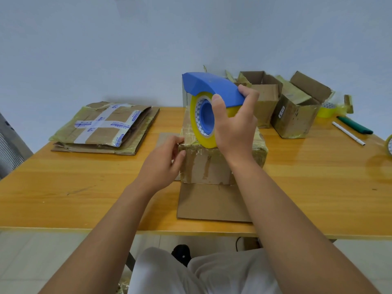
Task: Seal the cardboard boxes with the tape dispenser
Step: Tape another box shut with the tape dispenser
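Observation:
A small cardboard box [206, 166], wrapped in old yellowish tape, stands in the middle of the wooden table [84, 187] with one flap lying flat toward me. My right hand [235, 128] grips the blue tape dispenser [212, 88] with its yellow tape roll [196, 124]; the roll rests on the box's top near edge. My left hand [163, 164] holds the box's upper left corner, thumb and fingers pinching at the edge.
Flattened taped cartons [106, 126] are stacked at the back left. Two open boxes [297, 111] stand at the back right. Beside them lie a yellow tape roll [327, 110], a green object [355, 125] and a white pen [347, 133]. Another tape roll [389, 145] sits at the right edge.

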`<action>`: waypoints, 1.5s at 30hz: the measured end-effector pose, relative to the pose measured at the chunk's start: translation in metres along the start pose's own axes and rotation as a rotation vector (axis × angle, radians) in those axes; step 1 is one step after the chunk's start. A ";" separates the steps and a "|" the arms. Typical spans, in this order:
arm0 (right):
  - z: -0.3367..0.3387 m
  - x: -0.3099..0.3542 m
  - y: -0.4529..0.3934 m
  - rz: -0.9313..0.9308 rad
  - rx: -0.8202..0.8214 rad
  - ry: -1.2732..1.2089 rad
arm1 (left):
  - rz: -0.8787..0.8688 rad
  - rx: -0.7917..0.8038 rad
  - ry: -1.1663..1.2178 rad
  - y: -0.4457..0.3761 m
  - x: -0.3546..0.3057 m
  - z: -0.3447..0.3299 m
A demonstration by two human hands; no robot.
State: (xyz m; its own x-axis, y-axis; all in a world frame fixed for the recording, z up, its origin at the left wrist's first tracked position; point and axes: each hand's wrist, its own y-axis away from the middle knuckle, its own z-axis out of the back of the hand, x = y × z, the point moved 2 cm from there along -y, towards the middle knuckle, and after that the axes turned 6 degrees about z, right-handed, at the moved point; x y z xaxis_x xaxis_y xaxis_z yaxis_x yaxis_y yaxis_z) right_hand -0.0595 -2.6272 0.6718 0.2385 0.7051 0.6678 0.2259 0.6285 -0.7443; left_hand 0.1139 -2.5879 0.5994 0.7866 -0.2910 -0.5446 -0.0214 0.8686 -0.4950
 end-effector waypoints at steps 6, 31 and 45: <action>0.000 0.000 -0.001 0.007 -0.008 0.005 | -0.001 -0.037 -0.013 0.003 -0.001 -0.005; 0.041 0.009 -0.008 -0.013 -0.076 -0.077 | 0.140 -0.071 -0.607 -0.009 -0.053 0.008; 0.147 -0.006 -0.027 -0.039 -0.283 0.057 | 0.296 0.193 -0.633 -0.051 -0.136 -0.085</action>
State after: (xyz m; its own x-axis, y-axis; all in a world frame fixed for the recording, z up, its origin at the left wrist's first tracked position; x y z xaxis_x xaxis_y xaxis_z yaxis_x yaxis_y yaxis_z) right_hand -0.2063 -2.6000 0.6870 0.2755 0.6571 0.7016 0.4886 0.5329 -0.6909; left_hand -0.0440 -2.6268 0.6409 0.9724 0.2047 -0.1116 -0.2255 0.9474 -0.2273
